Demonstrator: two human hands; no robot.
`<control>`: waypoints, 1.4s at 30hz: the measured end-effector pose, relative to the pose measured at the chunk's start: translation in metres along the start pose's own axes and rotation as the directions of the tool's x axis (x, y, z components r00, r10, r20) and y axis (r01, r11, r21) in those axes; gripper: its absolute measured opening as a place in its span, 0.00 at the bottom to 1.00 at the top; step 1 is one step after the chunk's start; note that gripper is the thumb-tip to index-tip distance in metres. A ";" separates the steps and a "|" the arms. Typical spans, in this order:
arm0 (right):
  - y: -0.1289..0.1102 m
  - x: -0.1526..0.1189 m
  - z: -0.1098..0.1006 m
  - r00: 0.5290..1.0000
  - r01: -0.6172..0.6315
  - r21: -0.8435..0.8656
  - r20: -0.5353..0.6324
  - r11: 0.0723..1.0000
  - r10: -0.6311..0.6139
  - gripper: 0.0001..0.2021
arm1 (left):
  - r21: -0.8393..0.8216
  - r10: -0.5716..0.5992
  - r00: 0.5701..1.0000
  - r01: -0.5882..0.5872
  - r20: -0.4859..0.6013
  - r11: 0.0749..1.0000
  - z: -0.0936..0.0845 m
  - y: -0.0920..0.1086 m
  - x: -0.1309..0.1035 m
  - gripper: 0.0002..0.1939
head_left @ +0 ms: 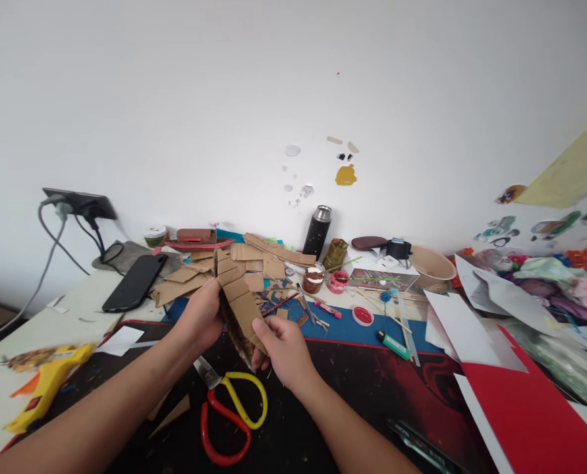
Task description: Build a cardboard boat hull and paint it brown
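Both my hands hold a folded cardboard piece (241, 299) above the dark mat, its strip scored with several crosswise lines. My left hand (205, 313) grips its left side, the fingertips hidden behind the cardboard. At the lower right end, my right hand (280, 345) pinches it with the thumb on top. Below my hands lie scissors (226, 398) with one red and one yellow handle, their blades partly covered by my left wrist. A thin cardboard scrap (171, 416) is beside the scissors.
A yellow glue gun (51, 388) and a black phone (134, 283) lie at left. Cardboard scraps (184, 283), a black thermos (317, 232) and open paint jars (313, 279) stand behind. A green utility knife (393, 345) and red paper (525, 401) are at right.
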State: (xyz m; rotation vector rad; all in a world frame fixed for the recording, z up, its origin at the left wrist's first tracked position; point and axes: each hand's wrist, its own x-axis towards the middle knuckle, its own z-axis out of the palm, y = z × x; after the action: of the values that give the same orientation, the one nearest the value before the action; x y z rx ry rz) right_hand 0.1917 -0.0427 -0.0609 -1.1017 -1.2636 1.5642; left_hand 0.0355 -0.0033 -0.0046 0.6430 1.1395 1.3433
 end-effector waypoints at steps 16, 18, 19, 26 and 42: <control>-0.002 -0.009 0.000 0.978 -0.095 -0.204 0.162 0.974 0.129 0.25 | -0.075 -0.113 0.990 0.106 -0.085 0.992 -0.005 0.010 0.011 0.17; -0.004 -0.007 -0.002 0.977 -0.117 -0.201 0.153 0.972 0.150 0.24 | -0.081 -0.113 0.991 0.107 -0.074 0.991 -0.005 0.010 0.011 0.23; -0.005 -0.007 -0.003 0.976 -0.129 -0.198 0.146 0.972 0.159 0.24 | -0.085 -0.102 0.992 0.096 -0.068 0.992 -0.005 0.010 0.011 0.26; -0.008 -0.006 -0.004 0.968 -0.168 -0.174 0.156 0.970 0.195 0.22 | -0.041 0.036 0.999 -0.035 0.011 0.999 -0.008 0.003 0.008 0.19; -0.012 -0.002 -0.009 0.982 -0.166 -0.176 0.062 0.970 0.179 0.21 | -0.073 0.069 0.997 -0.066 0.042 0.995 -0.004 0.003 0.003 0.13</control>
State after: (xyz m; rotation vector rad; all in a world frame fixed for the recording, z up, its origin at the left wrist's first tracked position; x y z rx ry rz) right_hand 0.2012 -0.0401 -0.0499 -1.2996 -1.4063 1.6654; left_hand 0.0308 -0.0008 -0.0042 0.6609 1.0376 1.4141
